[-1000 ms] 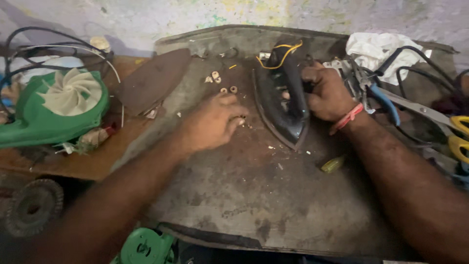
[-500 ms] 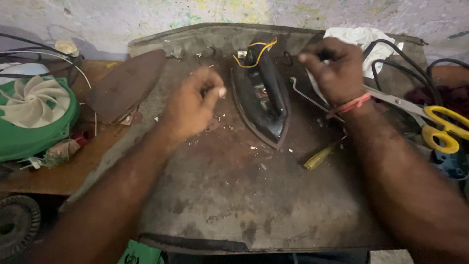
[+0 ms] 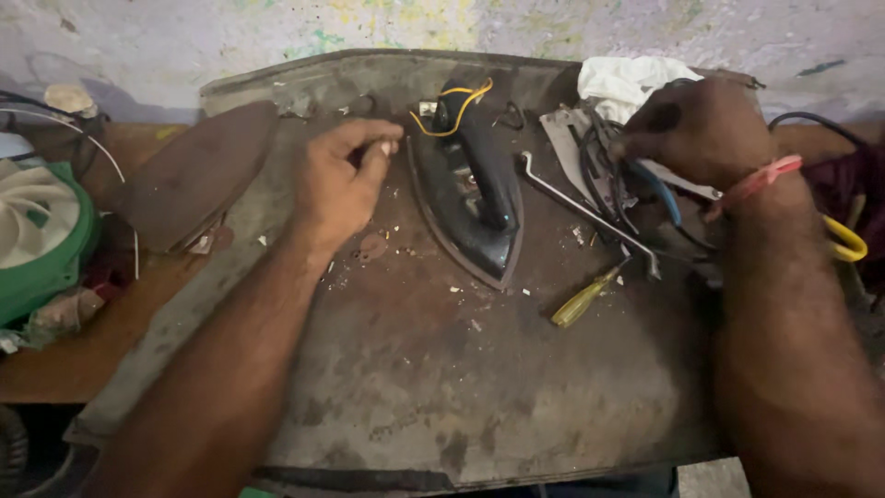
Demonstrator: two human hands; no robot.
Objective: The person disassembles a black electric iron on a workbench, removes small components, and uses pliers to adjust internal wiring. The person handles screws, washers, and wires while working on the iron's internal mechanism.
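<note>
A green fan housing point(image 3: 41, 244) is sitting far left, holding a white fan wheel point(image 3: 28, 217). The left hand point(image 3: 336, 189) is pinching a small pale bit point(image 3: 385, 148) beside the black iron point(image 3: 470, 184). A spanner point(image 3: 585, 212) and a yellow screwdriver point(image 3: 579, 302) are lying between the iron and the right hand point(image 3: 701, 129), which is curling into tangled cables point(image 3: 604, 175); its grip cannot be made out.

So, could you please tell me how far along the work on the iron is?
Done: the iron lies opened, its wires exposed and its soleplate set aside. In hand: the left hand pinches a small pale part, and the right hand reaches into the tool pile. Left: the iron is not yet closed up.
</note>
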